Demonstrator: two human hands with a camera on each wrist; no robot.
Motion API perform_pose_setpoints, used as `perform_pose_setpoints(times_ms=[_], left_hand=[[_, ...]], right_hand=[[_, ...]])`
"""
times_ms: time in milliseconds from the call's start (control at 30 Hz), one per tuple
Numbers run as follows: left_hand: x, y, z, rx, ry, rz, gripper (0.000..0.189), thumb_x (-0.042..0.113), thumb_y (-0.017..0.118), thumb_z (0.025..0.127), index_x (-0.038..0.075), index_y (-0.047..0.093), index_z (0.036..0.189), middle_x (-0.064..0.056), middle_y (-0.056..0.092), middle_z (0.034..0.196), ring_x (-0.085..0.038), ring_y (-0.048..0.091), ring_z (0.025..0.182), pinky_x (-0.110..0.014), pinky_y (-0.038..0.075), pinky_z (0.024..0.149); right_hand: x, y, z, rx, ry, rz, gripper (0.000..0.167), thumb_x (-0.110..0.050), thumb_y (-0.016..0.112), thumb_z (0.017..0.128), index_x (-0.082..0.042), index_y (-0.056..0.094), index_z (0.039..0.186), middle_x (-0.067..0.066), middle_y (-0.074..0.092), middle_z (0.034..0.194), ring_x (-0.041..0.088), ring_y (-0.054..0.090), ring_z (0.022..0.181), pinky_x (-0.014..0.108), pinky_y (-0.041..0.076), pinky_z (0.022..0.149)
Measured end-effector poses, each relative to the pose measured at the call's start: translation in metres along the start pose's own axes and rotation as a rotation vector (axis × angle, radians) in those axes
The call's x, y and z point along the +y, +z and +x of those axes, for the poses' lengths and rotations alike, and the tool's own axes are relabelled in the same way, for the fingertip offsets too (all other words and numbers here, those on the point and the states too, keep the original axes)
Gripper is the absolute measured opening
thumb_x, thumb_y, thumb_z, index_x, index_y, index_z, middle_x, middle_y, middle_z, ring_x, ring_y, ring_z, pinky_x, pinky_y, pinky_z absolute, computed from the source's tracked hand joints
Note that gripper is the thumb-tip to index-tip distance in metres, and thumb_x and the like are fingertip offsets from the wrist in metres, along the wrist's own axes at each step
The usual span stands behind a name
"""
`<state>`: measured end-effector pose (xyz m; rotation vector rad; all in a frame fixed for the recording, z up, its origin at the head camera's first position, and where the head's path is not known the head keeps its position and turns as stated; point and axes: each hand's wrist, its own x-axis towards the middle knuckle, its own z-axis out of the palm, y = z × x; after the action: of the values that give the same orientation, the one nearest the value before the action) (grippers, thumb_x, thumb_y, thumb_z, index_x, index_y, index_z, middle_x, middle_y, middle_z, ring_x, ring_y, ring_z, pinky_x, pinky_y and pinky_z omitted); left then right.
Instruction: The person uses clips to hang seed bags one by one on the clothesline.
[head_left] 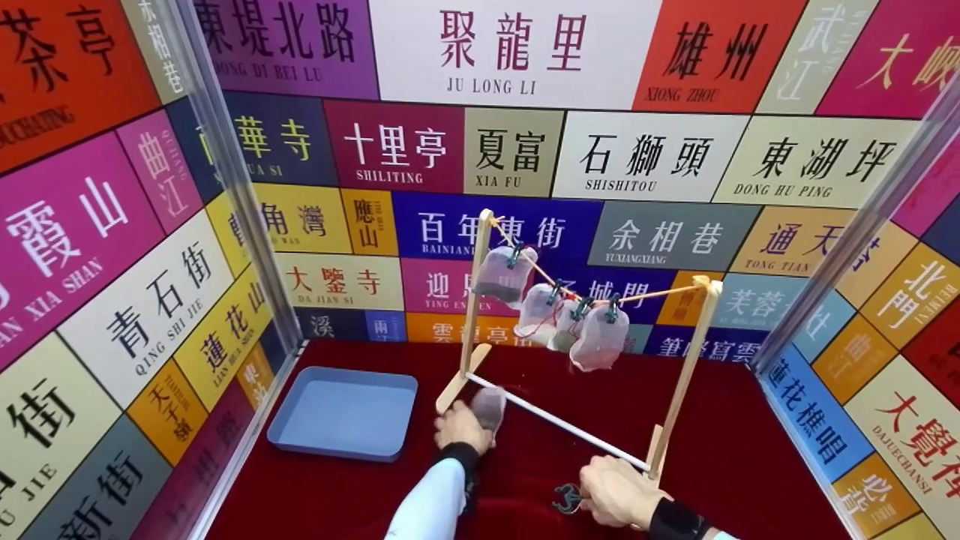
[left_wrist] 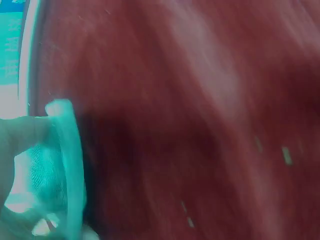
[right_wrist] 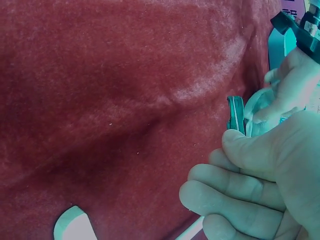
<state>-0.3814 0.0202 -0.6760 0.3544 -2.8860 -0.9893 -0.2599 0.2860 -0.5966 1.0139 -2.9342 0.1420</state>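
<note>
My left hand (head_left: 462,429) holds a small grey, sock-like cloth piece (head_left: 489,409) just above the red cloth, near the rack's left foot. In the left wrist view, thumb and fingers pinch the pale rim of this cloth piece (left_wrist: 70,165). My right hand (head_left: 619,491) is by the rack's right foot and pinches a dark green clip (right_wrist: 236,114) between thumb and forefinger; the other fingers are loosely bent. In the head view, green clips (head_left: 568,498) show at its fingertips. Several similar pale pieces (head_left: 600,341) hang by green clips from the sagging orange cord (head_left: 660,292).
A wooden rack (head_left: 679,382) with two posts and a white bottom rod (head_left: 555,420) stands on the red cloth (head_left: 337,495). A blue-grey tray (head_left: 341,412) lies to the left. Panels with place names (head_left: 517,56) enclose the table at the back and sides.
</note>
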Motion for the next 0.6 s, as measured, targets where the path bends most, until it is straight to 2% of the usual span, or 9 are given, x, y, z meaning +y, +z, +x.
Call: perform_pose_setpoints(times_ms=[100,167,233,300,367,467,533,600], left_hand=[[0.003,0.001,-0.004,-0.039,0.078,-0.080,0.066,0.011,0.098,0.070,0.005,0.058,0.122,-0.030,0.080,0.108,-0.052,0.077,0.103,-0.063,0.064,0.089],[0.002,0.000,-0.007,-0.091,0.120,-0.109,0.058,0.008,0.097,0.068,0.006,0.064,0.116,-0.027,0.082,0.101,-0.048,0.080,0.098,-0.061,0.066,0.087],[-0.002,-0.001,-0.008,-0.135,0.159,-0.125,0.042,0.009,0.093,0.070,0.006,0.072,0.107,-0.021,0.083,0.098,-0.043,0.081,0.096,-0.057,0.066,0.085],[-0.005,-0.005,-0.008,-0.181,0.174,-0.188,0.027,0.009,0.088,0.072,0.007,0.080,0.099,-0.016,0.084,0.096,-0.036,0.081,0.093,-0.051,0.067,0.079],[-0.004,-0.009,-0.009,-0.251,0.147,-0.336,0.026,0.006,0.081,0.075,0.006,0.082,0.101,-0.013,0.083,0.098,-0.030,0.079,0.089,-0.045,0.068,0.071],[0.005,-0.020,-0.012,-0.389,0.054,-0.641,0.037,0.001,0.077,0.079,0.001,0.079,0.116,-0.013,0.081,0.107,-0.026,0.079,0.088,-0.039,0.069,0.064],[0.016,-0.028,-0.016,-0.479,-0.016,-0.827,0.045,0.001,0.078,0.082,0.001,0.074,0.127,-0.014,0.081,0.114,-0.026,0.081,0.090,-0.040,0.071,0.069],[0.028,-0.036,-0.021,-0.550,-0.048,-0.953,0.050,0.006,0.082,0.087,0.002,0.071,0.135,-0.014,0.081,0.119,-0.026,0.082,0.094,-0.039,0.071,0.074]], right_hand=[[0.002,0.000,-0.002,0.001,0.001,0.002,0.055,-0.021,0.095,0.082,-0.022,0.051,0.050,-0.017,0.045,0.048,-0.003,0.030,0.049,0.018,0.025,0.046],[0.002,-0.002,-0.003,0.011,-0.008,0.004,0.052,-0.021,0.095,0.082,-0.022,0.054,0.050,-0.017,0.048,0.048,-0.003,0.032,0.049,0.017,0.026,0.046],[0.003,-0.004,-0.004,0.024,-0.016,-0.002,0.048,-0.021,0.095,0.082,-0.022,0.058,0.051,-0.016,0.052,0.049,-0.002,0.036,0.049,0.017,0.028,0.047],[0.003,-0.010,-0.004,0.030,-0.013,-0.016,0.044,-0.020,0.095,0.081,-0.023,0.061,0.053,-0.015,0.055,0.052,-0.001,0.041,0.051,0.019,0.032,0.047],[0.003,-0.018,-0.002,0.039,-0.010,-0.066,0.041,-0.020,0.095,0.080,-0.023,0.061,0.057,-0.013,0.057,0.055,0.003,0.046,0.052,0.023,0.038,0.048],[0.003,-0.035,0.007,0.051,-0.008,-0.184,0.038,-0.020,0.095,0.078,-0.020,0.060,0.062,-0.006,0.059,0.062,0.013,0.054,0.055,0.032,0.047,0.049],[0.002,-0.051,0.016,0.064,-0.017,-0.275,0.036,-0.018,0.094,0.075,-0.018,0.060,0.065,-0.001,0.061,0.065,0.020,0.058,0.057,0.037,0.052,0.050],[-0.001,-0.071,0.024,0.078,-0.028,-0.354,0.032,-0.013,0.093,0.071,-0.017,0.061,0.066,0.002,0.063,0.068,0.024,0.061,0.059,0.040,0.055,0.052]])
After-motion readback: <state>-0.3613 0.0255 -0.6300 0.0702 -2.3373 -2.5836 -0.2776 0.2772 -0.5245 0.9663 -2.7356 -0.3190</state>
